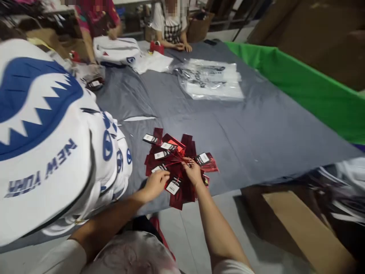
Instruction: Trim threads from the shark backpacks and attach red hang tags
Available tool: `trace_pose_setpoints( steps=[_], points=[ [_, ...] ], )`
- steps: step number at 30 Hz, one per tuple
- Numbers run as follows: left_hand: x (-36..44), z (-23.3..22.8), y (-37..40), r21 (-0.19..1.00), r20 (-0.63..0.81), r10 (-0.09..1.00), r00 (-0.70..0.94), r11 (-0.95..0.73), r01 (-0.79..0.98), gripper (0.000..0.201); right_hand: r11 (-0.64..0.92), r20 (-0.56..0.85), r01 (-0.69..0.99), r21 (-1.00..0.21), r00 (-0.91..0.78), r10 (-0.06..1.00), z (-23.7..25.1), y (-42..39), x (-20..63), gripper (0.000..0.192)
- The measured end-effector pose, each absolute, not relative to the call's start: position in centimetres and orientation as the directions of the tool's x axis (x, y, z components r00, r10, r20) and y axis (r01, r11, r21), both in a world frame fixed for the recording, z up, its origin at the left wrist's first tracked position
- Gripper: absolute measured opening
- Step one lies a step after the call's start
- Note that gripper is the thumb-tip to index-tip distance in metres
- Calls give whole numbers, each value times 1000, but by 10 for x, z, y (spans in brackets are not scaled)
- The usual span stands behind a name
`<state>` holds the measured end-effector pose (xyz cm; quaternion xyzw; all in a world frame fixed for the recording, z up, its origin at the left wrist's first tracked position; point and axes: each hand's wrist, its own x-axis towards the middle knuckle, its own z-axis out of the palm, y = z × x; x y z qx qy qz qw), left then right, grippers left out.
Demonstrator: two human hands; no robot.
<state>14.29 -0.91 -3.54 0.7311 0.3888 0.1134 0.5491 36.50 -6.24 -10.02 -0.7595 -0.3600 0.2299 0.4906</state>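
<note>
The right hand (192, 171), lower centre, appears to pinch red strings (174, 163); the left hand's (156, 184) grip is indeterminable. Separate hang tags (173, 187) singly to limit tangling.

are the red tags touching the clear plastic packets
Apart: the head view shows gray cloth lying between the red tags and the clear plastic packets.

Short pale sleeves (67, 257) and a pale, pink-patterned garment (134, 253)
</note>
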Motion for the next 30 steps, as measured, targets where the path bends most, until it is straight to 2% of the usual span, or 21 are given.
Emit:
trace_pose_setpoints(
  steps=[3, 6, 12, 15, 17, 21, 24, 30],
  points=[
    [210, -47, 6, 731, -54, 646, 762, -495, 471, 29, -242, -31, 257, -936, 622, 782, -108, -69, 366, 44],
    [239, -56, 15, 598, -61, 574, 816, -634, 491, 27, -211, -44, 191, -959, 633, 773, -114, -71, 362, 46],
    [239, -57, 32, 455, -64, 546, 836, -729, 511, 31, -154, -59, 114, -982, 585, 809, -110, -71, 365, 42],
    [238, -55, 32, 428, -59, 469, 881, -786, 447, 22, -158, -62, 124, -980, 562, 825, -110, -69, 369, 42],
    [239, -58, 30, 413, -86, 458, 885, -792, 450, 19, -184, -84, 123, -975, 562, 823, -114, -65, 373, 44],
    [245, -66, 29, 396, -175, 528, 831, -735, 551, 19, -231, -130, 121, -966, 543, 829, -120, -57, 381, 48],
    [243, -62, 30, 391, -176, 570, 803, -708, 588, 27, -259, -161, 112, -959, 535, 829, -118, -52, 386, 51],
    [212, -33, 19, 379, -146, 681, 717, -631, 676, 24, -363, -175, 144, -921, 678, 714, -114, -30, 388, 63]
  ],
)
